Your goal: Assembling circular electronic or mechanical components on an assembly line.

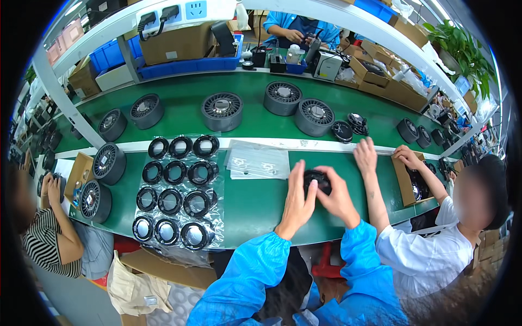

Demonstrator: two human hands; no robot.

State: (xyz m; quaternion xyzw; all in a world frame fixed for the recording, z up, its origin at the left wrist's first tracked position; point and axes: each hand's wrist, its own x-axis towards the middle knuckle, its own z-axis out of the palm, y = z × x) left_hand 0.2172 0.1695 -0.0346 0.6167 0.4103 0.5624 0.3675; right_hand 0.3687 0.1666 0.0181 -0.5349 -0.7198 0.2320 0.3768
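Observation:
Both my hands hold one small black round part [316,179] just above the green bench [255,204]. My left hand [297,196] presses against its left side with fingers straight up. My right hand [337,195] curls over its right side. To my left lie several black rings in clear plastic bags [175,195], laid out in rows. A flat pile of empty clear bags [256,161] lies just left of my hands. Both my sleeves are blue.
Grey round fan housings [222,111] stand along the green conveyor belt [179,92] behind the bench. On my right a person in white reaches a hand [365,155] onto the bench beside an open cardboard box [409,179]. A person in stripes [46,239] sits at left; another works across the belt.

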